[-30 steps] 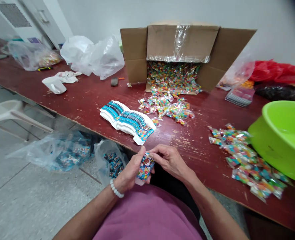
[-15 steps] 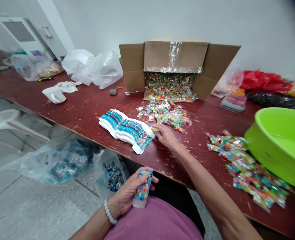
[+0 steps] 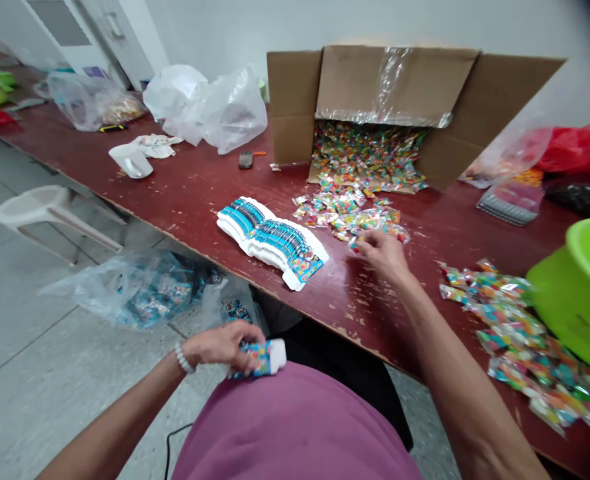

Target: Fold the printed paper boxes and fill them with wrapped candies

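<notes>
My left hand (image 3: 227, 348), with a beaded bracelet at the wrist, grips a small blue printed carton (image 3: 261, 359) over my lap. The carton lies tipped on its side, its white end flap toward the right. At the near edge of the loose candy packets (image 3: 342, 205) on the table, my right hand (image 3: 383, 255) has its fingers pinched on a small wrapped candy packet (image 3: 353, 245). Left of that hand lies an overlapping row of flat blue-and-white cartons (image 3: 275, 241).
A cardboard box (image 3: 397, 83) on its side spills candy packets. Rightward are another candy pile (image 3: 515, 327) and a green basin (image 3: 555, 287). Plastic bags (image 3: 229, 110) and a white scoop (image 3: 131, 162) lie back left. Bags of filled cartons (image 3: 159, 290) and a white stool (image 3: 49, 203) stand on the floor.
My right hand has moved from the end of the carton row rightward to the candy packets. My left hand has turned the carton from upright onto its side. The view has shifted.
</notes>
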Demonstrator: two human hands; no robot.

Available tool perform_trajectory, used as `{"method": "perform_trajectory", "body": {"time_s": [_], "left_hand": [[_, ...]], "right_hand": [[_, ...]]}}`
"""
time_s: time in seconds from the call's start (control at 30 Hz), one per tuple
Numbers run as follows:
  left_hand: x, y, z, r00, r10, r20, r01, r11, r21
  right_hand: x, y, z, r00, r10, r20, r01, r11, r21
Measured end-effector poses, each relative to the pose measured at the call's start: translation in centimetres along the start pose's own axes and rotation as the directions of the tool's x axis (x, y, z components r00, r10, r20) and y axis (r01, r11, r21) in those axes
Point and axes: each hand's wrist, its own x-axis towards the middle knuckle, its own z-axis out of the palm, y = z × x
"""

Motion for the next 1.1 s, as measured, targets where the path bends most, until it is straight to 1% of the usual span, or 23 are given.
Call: {"method": "perform_trajectory", "body": {"time_s": [0.03, 0.07, 0.13, 0.17, 0.2, 0.23, 0.27, 0.33, 0.4, 0.47, 0.5, 0.53, 0.57, 0.6, 0.63, 0.67, 0.73, 0.77, 0.8, 0.87, 0.93, 1.03, 1.1], "left_hand": [[0.2, 0.3, 0.3, 0.998, 0.049, -0.044, -0.053, 0.994, -0.096], [0.4, 0.8, 0.8, 0.990, 0.099, -0.099, -0.117, 0.975, -0.191], [1.1, 1.7, 2.0, 0.963, 0.189, -0.193, -0.244, 0.915, -0.321], [1.5, 2.3, 2.7, 0.948, 0.227, -0.222, -0.295, 0.887, -0.355], [1.8, 2.8, 3.4, 0.934, 0.261, -0.244, -0.339, 0.863, -0.375], [2.1, 3.3, 4.1, 0.920, 0.290, -0.264, -0.376, 0.844, -0.383], [2.4, 3.7, 4.7, 0.908, 0.312, -0.280, -0.403, 0.832, -0.382], [2.6, 4.4, 5.7, 0.893, 0.332, -0.305, -0.432, 0.824, -0.367], [2.8, 5.0, 6.3, 0.882, 0.333, -0.335, -0.443, 0.829, -0.342], [2.9, 5.4, 6.6, 0.865, 0.330, -0.377, -0.458, 0.826, -0.328], [2.9, 5.5, 6.7, 0.862, 0.325, -0.389, -0.462, 0.819, -0.340], [2.9, 5.6, 6.7, 0.864, 0.317, -0.392, -0.463, 0.806, -0.369], [3.0, 5.6, 6.7, 0.868, 0.308, -0.390, -0.463, 0.786, -0.409], [3.0, 5.6, 6.8, 0.873, 0.299, -0.385, -0.461, 0.763, -0.453], [3.1, 5.6, 6.8, 0.878, 0.292, -0.380, -0.459, 0.739, -0.493], [3.2, 5.6, 6.9, 0.880, 0.287, -0.379, -0.459, 0.720, -0.521], [3.4, 5.5, 7.0, 0.877, 0.276, -0.394, -0.463, 0.706, -0.536], [3.4, 5.5, 7.1, 0.873, 0.272, -0.405, -0.466, 0.711, -0.526], [3.5, 5.5, 7.2, 0.868, 0.273, -0.416, -0.472, 0.716, -0.514], [3.6, 5.5, 7.4, 0.856, 0.267, -0.442, -0.487, 0.705, -0.516], [3.7, 5.5, 7.6, 0.848, 0.248, -0.468, -0.501, 0.663, -0.556], [3.9, 5.6, 7.8, 0.830, 0.231, -0.508, -0.530, 0.610, -0.589], [4.1, 5.5, 7.8, 0.827, 0.235, -0.511, -0.536, 0.603, -0.591]], "right_hand": [[-1.5, -0.6, -0.2, 0.998, 0.031, -0.051, -0.022, 0.986, 0.167], [-3.2, -1.5, -0.3, 0.997, 0.051, -0.053, -0.029, 0.932, 0.362], [-6.4, -3.9, 0.4, 0.996, 0.029, 0.082, -0.075, 0.772, 0.631], [-7.8, -5.2, 1.0, 0.992, 0.008, 0.124, -0.094, 0.697, 0.711], [-9.0, -6.5, 1.6, 0.990, -0.025, 0.142, -0.092, 0.648, 0.756], [-10.0, -7.6, 2.3, 0.989, -0.053, 0.135, -0.071, 0.637, 0.768], [-10.7, -8.4, 2.9, 0.990, -0.074, 0.121, -0.044, 0.654, 0.755], [-11.4, -9.4, 3.6, 0.988, -0.121, 0.101, 0.018, 0.722, 0.692], [-11.6, -9.5, 3.5, 0.969, -0.208, 0.130, 0.081, 0.772, 0.630], [-11.6, -9.4, 3.0, 0.934, -0.311, 0.173, 0.148, 0.783, 0.605], [-11.6, -9.2, 2.7, 0.924, -0.337, 0.181, 0.164, 0.776, 0.609], [-11.5, -9.0, 2.5, 0.927, -0.327, 0.182, 0.146, 0.764, 0.629], [-11.5, -8.9, 2.4, 0.942, -0.279, 0.187, 0.087, 0.741, 0.666], [-11.4, -8.7, 2.4, 0.955, -0.206, 0.212, -0.008, 0.698, 0.716], [-11.4, -8.6, 2.5, 0.955, -0.137, 0.262, -0.119, 0.634, 0.764], [-11.5, -8.5, 2.7, 0.940, -0.090, 0.328, -0.224, 0.563, 0.796], [-11.7, -8.5, 3.1, 0.891, -0.089, 0.446, -0.359, 0.464, 0.810], [-11.8, -8.5, 3.4, 0.875, -0.107, 0.471, -0.380, 0.452, 0.807], [-11.9, -8.6, 3.5, 0.873, -0.117, 0.474, -0.377, 0.454, 0.807], [-12.2, -8.7, 3.6, 0.887, -0.109, 0.448, -0.353, 0.466, 0.812], [-12.3, -8.8, 3.6, 0.894, -0.109, 0.435, -0.346, 0.451, 0.823], [-12.4, -8.7, 3.8, 0.876, -0.157, 0.457, -0.359, 0.423, 0.832], [-12.3, -8.7, 4.2, 0.904, -0.170, 0.393, -0.281, 0.457, 0.844]]}}
